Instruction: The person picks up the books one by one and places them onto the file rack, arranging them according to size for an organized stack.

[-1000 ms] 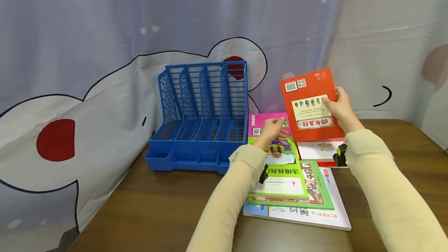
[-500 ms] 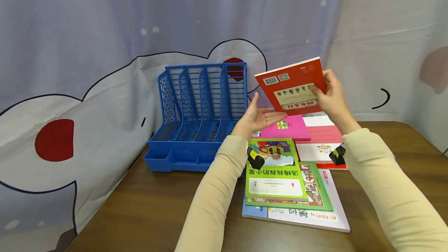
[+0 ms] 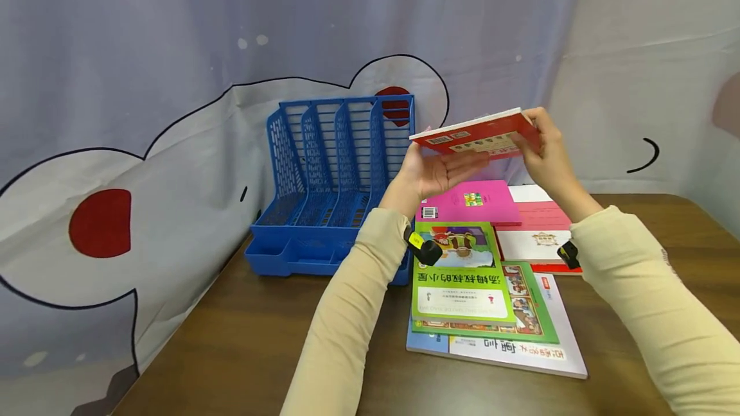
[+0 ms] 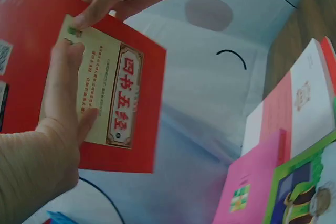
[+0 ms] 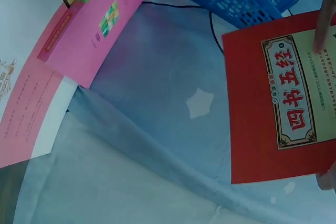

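1. We saw the red book titled 四书五经 (image 3: 480,133) in the air above the back part of the desk (image 3: 260,352), tilted so that its white page edge faced up and its cover sloped down toward us.
2. The right hand (image 3: 541,143) pinched it at the right side, thumb on the cover and fingers behind. We judged that this side hold left most of the book free.
3. The left hand (image 3: 433,175) lay beneath the other end, its fingers straight along the cover. It probably steadied the tilt, though we could not tell how firmly it pressed.
4. The blue file rack (image 3: 324,236) stood toward the desk's left edge, its upright dividers facing us. To our eyes, that kept its slots within easy reach.
5. Right of the rack, the lime-green book (image 3: 462,278) lay on the green-bordered book (image 3: 528,300), which lay on the white-and-blue book (image 3: 569,345). Each lower cover showed past the one above, perhaps through loose stacking.
6. Nearer the desk's back edge, the magenta book (image 3: 497,201) overlapped the pink-and-white book (image 3: 537,214). We thought lying flat kept all these books stable while both hands were busy.
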A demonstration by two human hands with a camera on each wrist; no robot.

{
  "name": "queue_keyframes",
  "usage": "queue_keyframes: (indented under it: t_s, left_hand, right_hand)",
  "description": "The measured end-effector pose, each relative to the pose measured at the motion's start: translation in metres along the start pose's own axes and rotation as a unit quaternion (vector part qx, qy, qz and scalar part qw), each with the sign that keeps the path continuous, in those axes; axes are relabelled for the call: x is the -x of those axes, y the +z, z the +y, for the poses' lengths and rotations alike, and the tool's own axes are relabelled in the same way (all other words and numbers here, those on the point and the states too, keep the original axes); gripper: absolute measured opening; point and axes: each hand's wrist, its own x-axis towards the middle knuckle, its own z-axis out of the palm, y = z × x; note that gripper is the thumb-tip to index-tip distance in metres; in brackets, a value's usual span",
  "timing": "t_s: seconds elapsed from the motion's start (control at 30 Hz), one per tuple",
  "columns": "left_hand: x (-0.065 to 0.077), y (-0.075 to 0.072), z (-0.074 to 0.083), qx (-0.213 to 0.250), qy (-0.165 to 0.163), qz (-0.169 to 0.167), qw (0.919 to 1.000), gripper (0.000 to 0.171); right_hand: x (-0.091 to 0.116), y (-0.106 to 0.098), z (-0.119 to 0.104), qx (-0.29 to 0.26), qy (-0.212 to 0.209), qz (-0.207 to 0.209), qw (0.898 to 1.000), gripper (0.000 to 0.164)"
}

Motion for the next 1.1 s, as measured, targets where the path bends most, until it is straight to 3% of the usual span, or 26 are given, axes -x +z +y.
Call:
queue_keyframes:
  t_s: [0.13, 0.27, 0.43, 0.57, 0.67, 0.8, 0.87, 0.93, 1.1]
  left_hand:
    - [0.005, 0.004, 0.007, -0.011, 0.002, -0.014, 0.9998, 0.047]
    - [0.009, 0.005, 0.013, -0.036, 0.007, 0.013, 0.9992, 0.041]
    - [0.011, 0.008, 0.013, -0.1, 0.02, 0.039, 0.994, 0.036]
    - [0.01, 0.01, 0.01, -0.168, 0.038, 0.035, 0.9844, 0.041]
    - [0.009, 0.012, 0.008, -0.196, 0.061, 0.034, 0.9782, 0.059]
    - [0.007, 0.011, 0.007, -0.218, 0.083, 0.051, 0.971, 0.078]
    - [0.006, 0.008, 0.007, -0.251, 0.1, 0.064, 0.9608, 0.078]
    - [0.003, 0.005, 0.006, -0.291, 0.123, 0.073, 0.9461, 0.072]
    - [0.0, -0.003, 0.008, -0.342, 0.19, 0.077, 0.9171, 0.066]
  right_hand:
    - [-0.001, -0.006, 0.0, 0.045, -0.043, 0.003, 0.998, 0.013]
    - [0.0, -0.008, 0.004, 0.072, -0.051, -0.001, 0.996, 0.013]
    - [0.002, -0.011, 0.009, 0.115, -0.044, -0.008, 0.992, 0.016]
    - [0.006, -0.016, 0.016, 0.114, 0.01, -0.033, 0.993, 0.032]
    - [0.011, -0.021, 0.021, 0.072, 0.073, -0.056, 0.993, 0.052]
    - [0.017, -0.028, 0.025, -0.003, 0.167, -0.098, 0.981, 0.064]
    - [0.018, -0.029, 0.025, -0.042, 0.211, -0.119, 0.969, 0.061]
    - [0.019, -0.028, 0.023, -0.118, 0.245, -0.124, 0.954, 0.057]
    - [0.013, -0.022, 0.013, -0.292, 0.255, -0.129, 0.913, 0.056]
